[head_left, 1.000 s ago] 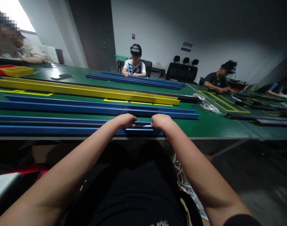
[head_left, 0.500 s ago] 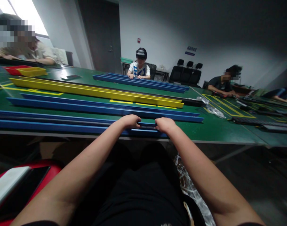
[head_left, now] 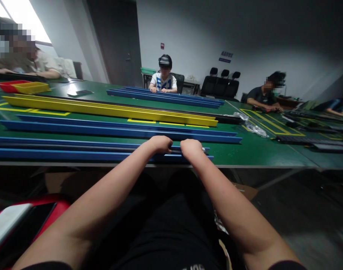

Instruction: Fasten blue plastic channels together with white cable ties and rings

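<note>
Grey wall (head_left: pixel 182 30) stands behind a long green, yellow-lined counter (head_left: pixel 261 155). Along its near edge lies a blue channel (head_left: pixel 53 153); left hand (head_left: pixel 161 144) and right hand (head_left: pixel 191 148) curl over it, slightly apart, grip impossible to tell.

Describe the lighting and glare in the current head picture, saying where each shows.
Head view, upper left: the window is blown out white; head view, upper right: the wall falls into shadow; head view, left: pale glare on the table; head view, centre: shadow dims the left hand at its curled fingers.
</note>
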`<state>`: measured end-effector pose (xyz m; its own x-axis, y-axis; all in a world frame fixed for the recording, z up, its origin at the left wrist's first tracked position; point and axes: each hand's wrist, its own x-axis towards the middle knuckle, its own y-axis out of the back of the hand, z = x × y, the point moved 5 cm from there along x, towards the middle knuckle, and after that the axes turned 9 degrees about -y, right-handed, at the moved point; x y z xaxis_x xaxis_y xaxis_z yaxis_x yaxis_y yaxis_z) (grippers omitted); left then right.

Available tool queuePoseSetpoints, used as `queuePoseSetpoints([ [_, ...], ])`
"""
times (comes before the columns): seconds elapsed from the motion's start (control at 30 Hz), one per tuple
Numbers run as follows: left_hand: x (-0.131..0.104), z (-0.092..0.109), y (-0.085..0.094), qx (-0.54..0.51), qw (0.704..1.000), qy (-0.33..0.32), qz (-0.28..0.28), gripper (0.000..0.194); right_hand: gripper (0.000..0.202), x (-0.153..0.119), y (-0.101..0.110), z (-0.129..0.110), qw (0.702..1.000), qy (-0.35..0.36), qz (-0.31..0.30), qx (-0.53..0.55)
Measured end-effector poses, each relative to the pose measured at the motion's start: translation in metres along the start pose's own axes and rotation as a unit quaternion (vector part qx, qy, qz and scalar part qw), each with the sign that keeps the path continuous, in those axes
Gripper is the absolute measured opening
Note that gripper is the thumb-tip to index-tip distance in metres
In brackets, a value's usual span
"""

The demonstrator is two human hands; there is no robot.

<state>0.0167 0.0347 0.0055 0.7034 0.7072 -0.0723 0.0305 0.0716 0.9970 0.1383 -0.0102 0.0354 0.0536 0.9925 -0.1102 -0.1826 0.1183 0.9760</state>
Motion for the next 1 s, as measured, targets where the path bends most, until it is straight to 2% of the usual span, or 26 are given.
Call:
queuePoseSetpoints([
  [0.17,0.021,0.024,-0.006,-0.032,0.998,-0.047,0.042,0.034,0.032,-0.005,0.0,0.001,1.0,-0.002,0.006,0.006],
  [0.33,0.018,0.018,-0.01,-0.036,0.996,-0.053,0.059,0.026,0.032,-0.004,-0.003,0.004,1.0,0.007,0.02,0.012],
  [0.47,0.017,0.018,-0.007,-0.022,0.995,-0.07,0.062,0.019,0.028,-0.003,-0.003,0.016,0.999,0.027,0.014,0.012],
  [0.57,0.017,0.018,-0.006,-0.028,0.996,-0.075,0.049,0.02,0.038,-0.003,0.003,0.031,0.999,0.022,0.025,0.0],
  [0.7,0.004,0.004,-0.007,-0.029,0.997,-0.056,0.033,0.022,0.045,-0.001,0.009,0.042,0.999,0.028,0.024,-0.009],
  [0.87,-0.023,-0.021,-0.006,-0.028,0.999,-0.023,0.036,0.02,0.044,0.0,0.006,0.027,0.995,0.093,0.016,-0.014],
  [1.0,-0.03,-0.022,-0.003,-0.047,0.998,0.003,0.034,0.023,0.044,-0.001,0.002,0.017,0.997,0.07,0.024,-0.026],
])
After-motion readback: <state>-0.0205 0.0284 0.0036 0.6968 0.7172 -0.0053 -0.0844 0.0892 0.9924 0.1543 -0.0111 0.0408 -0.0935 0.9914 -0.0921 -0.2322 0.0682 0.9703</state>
